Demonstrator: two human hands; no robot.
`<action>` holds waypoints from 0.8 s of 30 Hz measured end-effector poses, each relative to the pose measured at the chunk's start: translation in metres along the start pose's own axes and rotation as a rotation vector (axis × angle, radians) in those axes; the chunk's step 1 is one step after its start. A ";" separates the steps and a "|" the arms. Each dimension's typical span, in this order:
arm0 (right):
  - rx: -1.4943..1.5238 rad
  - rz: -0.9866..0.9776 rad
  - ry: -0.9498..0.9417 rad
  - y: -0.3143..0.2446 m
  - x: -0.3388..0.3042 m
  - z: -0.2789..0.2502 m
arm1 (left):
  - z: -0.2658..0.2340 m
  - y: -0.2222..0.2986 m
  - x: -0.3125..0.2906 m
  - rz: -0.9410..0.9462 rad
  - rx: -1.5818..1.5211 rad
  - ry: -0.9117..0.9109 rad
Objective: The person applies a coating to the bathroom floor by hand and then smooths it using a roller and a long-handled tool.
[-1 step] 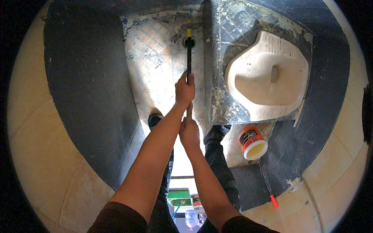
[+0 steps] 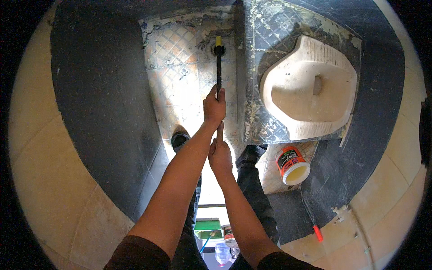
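Both my hands are closed around a long, thin black rod [image 2: 219,65] with a yellow end. My left hand [image 2: 214,108] grips it farther from me, while my right hand [image 2: 220,155] holds it closer to my body. The rod points away from me over the worn, light tiled floor [image 2: 173,74]. Its yellow end is by a dark round hole [image 2: 213,48] in that floor; whether it touches the floor I cannot tell. What kind of tool this is does not show clearly.
A squat toilet pan [image 2: 310,90] is set into a raised step on the right. Behind it, nearer me, an orange and white bucket [image 2: 291,166] stands tilted in view. A red handle [image 2: 318,233] on a thin metal rod lies by the dark-coated wall [image 2: 101,90], which curves around.
The rod's yellow end has shifted very slightly toward me. My grip stays the same.
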State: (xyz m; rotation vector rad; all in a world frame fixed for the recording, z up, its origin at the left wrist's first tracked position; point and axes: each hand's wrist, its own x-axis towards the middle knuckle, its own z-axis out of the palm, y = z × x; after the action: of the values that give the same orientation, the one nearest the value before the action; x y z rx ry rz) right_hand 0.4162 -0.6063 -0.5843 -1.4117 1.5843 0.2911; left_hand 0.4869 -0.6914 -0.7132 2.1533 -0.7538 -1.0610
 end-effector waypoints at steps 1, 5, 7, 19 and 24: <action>-0.002 -0.023 0.006 0.000 -0.003 0.000 | 0.000 -0.004 -0.004 0.013 -0.009 0.023; -0.038 -0.062 0.046 -0.009 0.015 -0.002 | -0.008 0.017 0.026 0.083 0.037 0.046; -0.028 -0.028 -0.005 -0.006 0.007 0.000 | -0.010 0.013 0.008 0.020 0.011 0.033; -0.048 0.011 -0.057 0.004 -0.016 0.016 | -0.024 0.013 -0.022 -0.098 -0.043 0.005; -0.041 -0.119 0.058 -0.009 0.015 0.014 | -0.033 0.033 0.018 0.018 0.023 0.056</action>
State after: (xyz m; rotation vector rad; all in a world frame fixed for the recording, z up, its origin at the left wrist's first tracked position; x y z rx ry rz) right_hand 0.4330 -0.6080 -0.5991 -1.5515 1.5412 0.2148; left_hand 0.5162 -0.7168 -0.6820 2.1820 -0.7613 -0.9828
